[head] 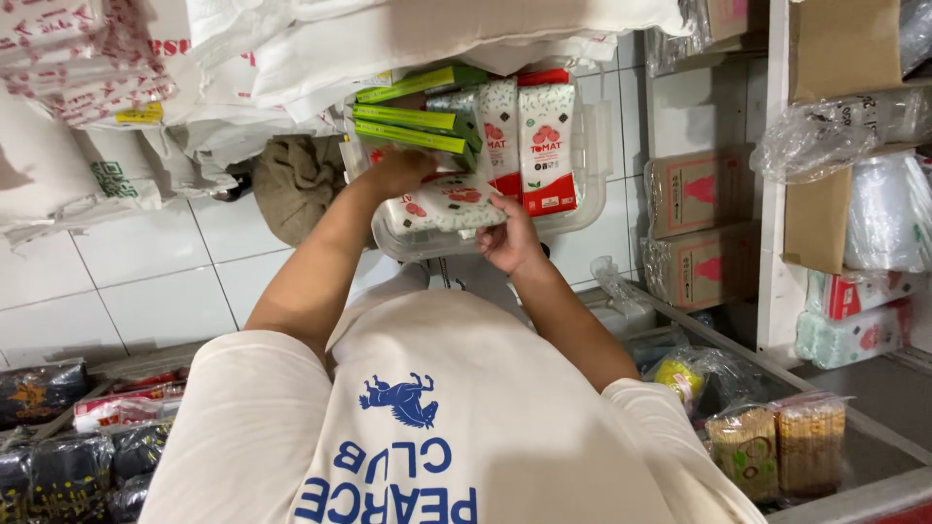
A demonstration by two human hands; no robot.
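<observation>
both hands grip a white pouch (442, 206), left hand (398, 170), right hand (507, 238). packing step, looks like. next it needs laying flat in the clear tub (582, 209).

White packets (442, 206) with red motifs, perhaps tomatoes; green boxes (408, 116).

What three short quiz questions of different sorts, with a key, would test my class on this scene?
1. True or false: both hands grip the white packet that lies flat.
2. Which boxes sit in the clear tub beside the upright packets? A. green B. blue C. black
3. Fill in: the tub stands on a white ____ floor.

Key: 1 true; 2 A, green boxes; 3 tiled.
</observation>
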